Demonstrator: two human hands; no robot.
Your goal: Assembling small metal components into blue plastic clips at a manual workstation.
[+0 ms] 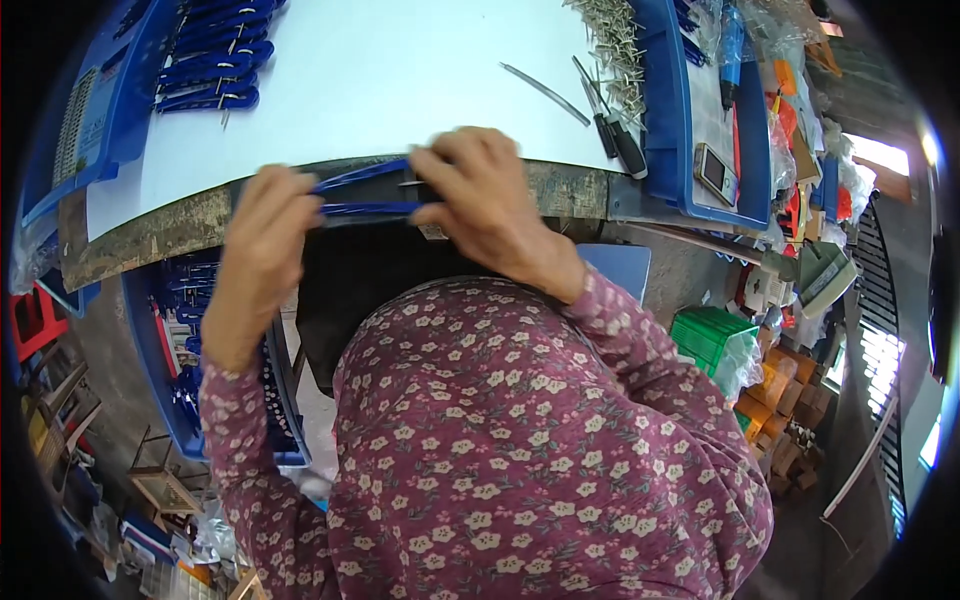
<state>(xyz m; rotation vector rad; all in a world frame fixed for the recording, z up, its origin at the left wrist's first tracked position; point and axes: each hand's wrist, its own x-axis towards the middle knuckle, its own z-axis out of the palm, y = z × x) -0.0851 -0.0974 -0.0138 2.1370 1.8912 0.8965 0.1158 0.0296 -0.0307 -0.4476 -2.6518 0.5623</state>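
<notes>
Between my hands, in front of the table edge, stretches a long blue two-armed piece [365, 209] whose exact kind I cannot make out. My left hand [265, 235] is closed on its left end. Fingers of my right hand [485, 190] pinch the other end, where a short bit of metal shows and the rest is hidden. A stack of similar blue pieces with metal pins [215, 60] lies on the white tabletop [400, 90] at the far left. Black-handled screwdrivers [625, 145] and a thin grey curved strip [545, 92] lie to the right.
Small metal pins [612, 45] are heaped beside a blue tray [665, 120] holding a small handheld device [716, 173] and a blue power screwdriver [733, 60]. Another blue bin [150, 330] sits low at the left. A green crate [710, 335] stands on the right.
</notes>
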